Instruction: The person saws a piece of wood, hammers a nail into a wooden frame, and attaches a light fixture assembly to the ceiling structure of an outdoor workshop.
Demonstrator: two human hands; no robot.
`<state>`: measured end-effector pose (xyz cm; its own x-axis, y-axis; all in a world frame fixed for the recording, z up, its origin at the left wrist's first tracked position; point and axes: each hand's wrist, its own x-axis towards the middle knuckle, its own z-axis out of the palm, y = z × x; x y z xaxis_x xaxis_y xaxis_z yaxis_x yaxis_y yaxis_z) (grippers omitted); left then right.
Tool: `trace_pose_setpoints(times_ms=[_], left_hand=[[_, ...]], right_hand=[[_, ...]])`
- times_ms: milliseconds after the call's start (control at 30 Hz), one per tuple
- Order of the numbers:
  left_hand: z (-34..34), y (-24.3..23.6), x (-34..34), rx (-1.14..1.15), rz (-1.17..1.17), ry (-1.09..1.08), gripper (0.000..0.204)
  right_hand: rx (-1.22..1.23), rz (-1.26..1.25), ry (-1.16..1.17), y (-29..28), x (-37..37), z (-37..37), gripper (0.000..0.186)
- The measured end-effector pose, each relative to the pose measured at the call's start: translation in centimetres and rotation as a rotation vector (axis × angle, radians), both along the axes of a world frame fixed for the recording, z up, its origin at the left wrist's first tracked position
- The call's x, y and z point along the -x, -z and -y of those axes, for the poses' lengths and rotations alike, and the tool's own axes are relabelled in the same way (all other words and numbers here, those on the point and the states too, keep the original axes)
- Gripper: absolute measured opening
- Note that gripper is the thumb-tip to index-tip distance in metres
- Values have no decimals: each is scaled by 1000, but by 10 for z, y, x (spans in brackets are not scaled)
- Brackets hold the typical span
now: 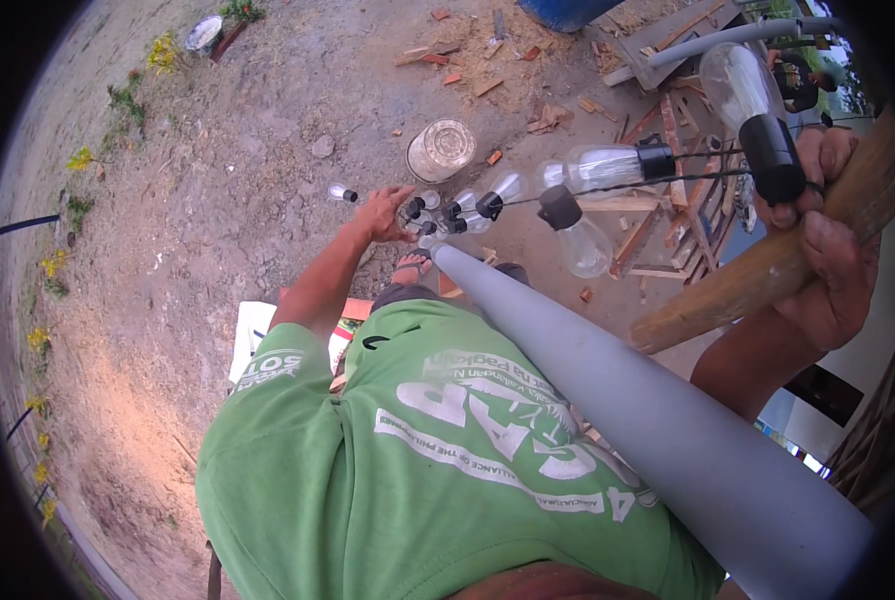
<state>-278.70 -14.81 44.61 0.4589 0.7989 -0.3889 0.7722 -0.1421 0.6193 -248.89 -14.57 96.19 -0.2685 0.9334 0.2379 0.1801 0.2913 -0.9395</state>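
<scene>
A string of lights with clear bulbs and black sockets runs on a twisted dark cord (607, 187) from the middle to the right. My left hand (382, 213) curls around a cluster of its sockets; one bulb (339, 192) pokes out to the left of that hand. At the right, my right hand (835, 265) wraps around a round wooden pole (732, 280) and pinches the cord beside a large bulb socket (770, 160). Another bulb (582, 245) hangs below the cord. A thick grey pipe (607, 370) slants across in front of my green shirt.
A dirty round bucket (441, 150) stands on the dirt ground beyond my left hand. Stacked wooden slats (682, 225) and scattered wood scraps lie ahead to the right. A blue barrel (567, 12) shows at the top edge. Another person (795, 80) is far right.
</scene>
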Motion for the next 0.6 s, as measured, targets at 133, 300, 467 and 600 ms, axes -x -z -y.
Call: trace_pose_setpoints(times_ms=[133,300,467,600], left_hand=[[-8,-32,-100,196,465,11,81],[-35,-11,-133,54,453,43,71],[-47,-3,-105,-77,434,-96,60],[-56,-14,-72,-59,187,118,63]], right_hand=[[0,1,47,-10,6,-3,49],[-40,89,153,-10,-1,-5,47],[-126,59,314,11,-40,-14,39],[-149,85,499,23,-64,-13,37]])
